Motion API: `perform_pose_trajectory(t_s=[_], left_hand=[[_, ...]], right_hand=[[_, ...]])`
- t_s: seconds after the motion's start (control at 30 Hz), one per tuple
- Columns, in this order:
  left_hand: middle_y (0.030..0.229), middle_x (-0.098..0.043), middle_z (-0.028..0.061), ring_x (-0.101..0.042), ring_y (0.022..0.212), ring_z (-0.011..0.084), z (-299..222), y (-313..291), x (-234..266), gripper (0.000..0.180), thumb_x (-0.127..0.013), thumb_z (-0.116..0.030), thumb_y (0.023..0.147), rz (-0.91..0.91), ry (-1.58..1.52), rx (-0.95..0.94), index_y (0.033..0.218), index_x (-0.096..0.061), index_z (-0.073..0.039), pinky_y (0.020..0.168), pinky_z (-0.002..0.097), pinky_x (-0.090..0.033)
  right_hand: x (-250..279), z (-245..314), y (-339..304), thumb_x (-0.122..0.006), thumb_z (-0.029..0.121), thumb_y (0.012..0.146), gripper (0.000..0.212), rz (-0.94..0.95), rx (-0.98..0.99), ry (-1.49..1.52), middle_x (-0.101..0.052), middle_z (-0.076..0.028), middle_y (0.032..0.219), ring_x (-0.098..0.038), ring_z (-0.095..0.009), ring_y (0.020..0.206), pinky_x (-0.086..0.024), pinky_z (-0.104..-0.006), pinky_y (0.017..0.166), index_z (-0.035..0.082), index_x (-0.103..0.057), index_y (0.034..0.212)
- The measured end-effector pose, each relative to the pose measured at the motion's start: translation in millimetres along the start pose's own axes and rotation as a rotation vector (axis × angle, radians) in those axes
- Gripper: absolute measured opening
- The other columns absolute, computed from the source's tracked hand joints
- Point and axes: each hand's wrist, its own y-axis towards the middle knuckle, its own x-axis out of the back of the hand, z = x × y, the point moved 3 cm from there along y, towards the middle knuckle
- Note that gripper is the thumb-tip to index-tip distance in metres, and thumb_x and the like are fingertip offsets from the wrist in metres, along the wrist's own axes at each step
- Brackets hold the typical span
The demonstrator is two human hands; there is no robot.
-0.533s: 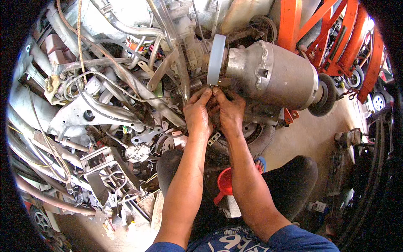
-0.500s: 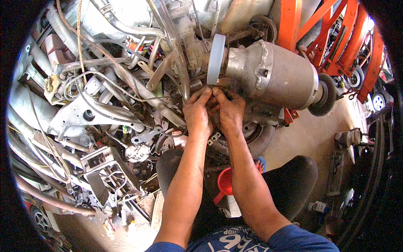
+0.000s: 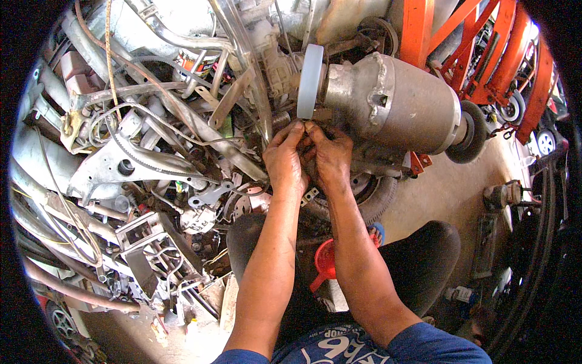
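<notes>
A bench grinder (image 3: 415, 103) with a dull metal housing stands in front of me. Its pale blue-grey grinding wheel (image 3: 310, 82) is on the left end, and a dark round wheel (image 3: 473, 132) sits on the right end. Just under the grinding wheel's lower edge, my left hand (image 3: 285, 161) and my right hand (image 3: 331, 161) meet with thumbs and fingers pinched together. Whatever small piece they pinch is hidden by the fingers. The fingertips are close to the wheel's rim; whether anything touches it I cannot tell.
Scrap metal heaps up on the left, with a pale control arm (image 3: 121, 164), pipes and cables. An orange metal frame (image 3: 418, 33) rises behind the grinder. A red plastic dipper (image 3: 325, 259) is between my knees, below a tyre (image 3: 382, 200).
The view has shifted slightly, so the grinder appears a little higher and further left. Both hands keep their pinch below the grinding wheel.
</notes>
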Motion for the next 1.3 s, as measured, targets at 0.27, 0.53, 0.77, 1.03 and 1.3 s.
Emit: perform_pose_trajectory(t_s=[0.27,0.53,0.77,1.03,1.3], left_hand=[[0.104,-0.073,0.0126,-0.069,0.091,0.0201,0,6,6,0.029,-0.072,-0.007,0.092,0.035,-0.001,-0.018,0.116,-0.069,0.007,0.086,0.0303,-0.054],[0.105,-0.073,0.0131,-0.069,0.093,0.02,-1,3,3,0.029,-0.072,-0.007,0.092,0.032,-0.024,0.013,0.116,-0.07,0.008,0.088,0.031,-0.054],[0.104,-0.073,0.0128,-0.068,0.093,0.0201,2,5,5,0.029,-0.073,-0.007,0.091,0.025,0.009,0.016,0.116,-0.07,0.007,0.088,0.0305,-0.052],[0.103,-0.073,0.0123,-0.068,0.091,0.0197,3,7,5,0.027,-0.072,-0.007,0.091,0.013,0.049,-0.025,0.113,-0.07,0.007,0.086,0.0297,-0.052],[0.102,-0.073,0.0123,-0.068,0.09,0.0198,4,6,4,0.026,-0.072,-0.007,0.091,0.018,-0.014,0.008,0.113,-0.07,0.007,0.085,0.0303,-0.053]], right_hand=[[-5,13,-10,-0.074,0.015,0.09,0.02,-0.078,0.061,-0.085,-0.077,-0.011,0.098,-0.069,-0.02,0.085,-0.054,-0.0347,0.082,0.0,-0.075,0.103],[-7,15,-11,-0.074,0.015,0.09,0.02,-0.103,0.082,-0.053,-0.077,-0.011,0.097,-0.069,-0.019,0.087,-0.054,-0.0335,0.082,0.0,-0.075,0.103],[-5,5,-7,-0.075,0.01,0.089,0.019,-0.1,0.118,-0.034,-0.075,-0.007,0.096,-0.066,-0.015,0.084,-0.053,-0.0299,0.079,-0.002,-0.075,0.104],[-5,3,-5,-0.075,0.019,0.09,0.026,-0.059,0.137,-0.024,-0.076,-0.013,0.1,-0.069,-0.021,0.09,-0.054,-0.036,0.084,-0.001,-0.074,0.105],[-5,6,-7,-0.072,0.021,0.091,0.024,-0.083,0.11,-0.076,-0.076,-0.013,0.094,-0.067,-0.02,0.083,-0.054,-0.0366,0.079,0.0,-0.074,0.103]])
